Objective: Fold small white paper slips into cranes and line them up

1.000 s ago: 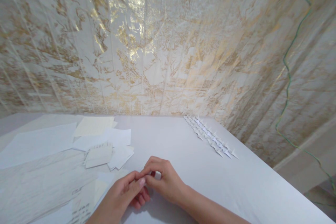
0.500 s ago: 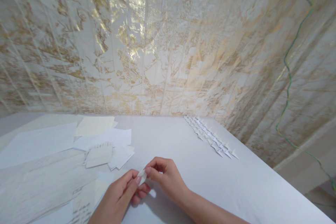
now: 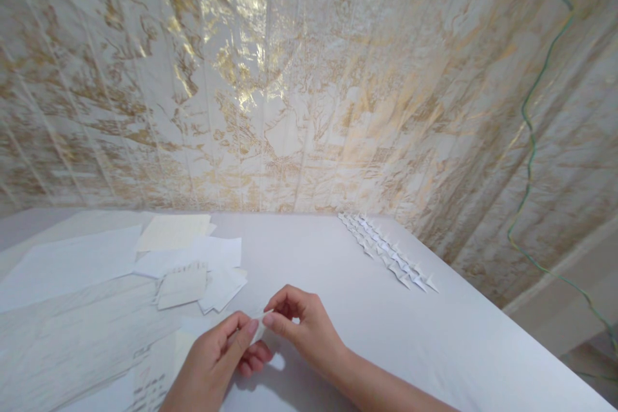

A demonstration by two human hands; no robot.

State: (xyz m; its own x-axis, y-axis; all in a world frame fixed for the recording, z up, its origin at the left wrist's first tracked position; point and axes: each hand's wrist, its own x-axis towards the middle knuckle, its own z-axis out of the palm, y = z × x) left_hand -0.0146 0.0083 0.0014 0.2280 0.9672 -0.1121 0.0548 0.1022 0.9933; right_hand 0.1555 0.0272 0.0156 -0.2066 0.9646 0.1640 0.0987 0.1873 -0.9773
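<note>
A small folded piece of white paper [image 3: 259, 333] is pinched between my two hands, above the front of the white table [image 3: 299, 251]. My left hand [image 3: 226, 351] grips its left side with thumb and fingers. Thumb and index finger of my right hand [image 3: 304, 325] pinch its upper right edge. Much of the paper is covered by the fingers, so its full shape does not show. Several small folded paper pieces with pointed tips [image 3: 386, 251] lie in slanting rows at the table's back right.
Loose sheets [image 3: 77, 264] overlap across the left of the table. A stack of small paper squares [image 3: 182, 286] and white slips [image 3: 222, 288] lie beside them. Behind the table rises a gold-patterned wall covering [image 3: 290, 90], with a green-yellow cord [image 3: 531, 141] hanging at right.
The fingers have shifted slightly on the folded paper, and the paper has turned a little. My right fingertips now sit slightly further left. The other papers have not moved.
</note>
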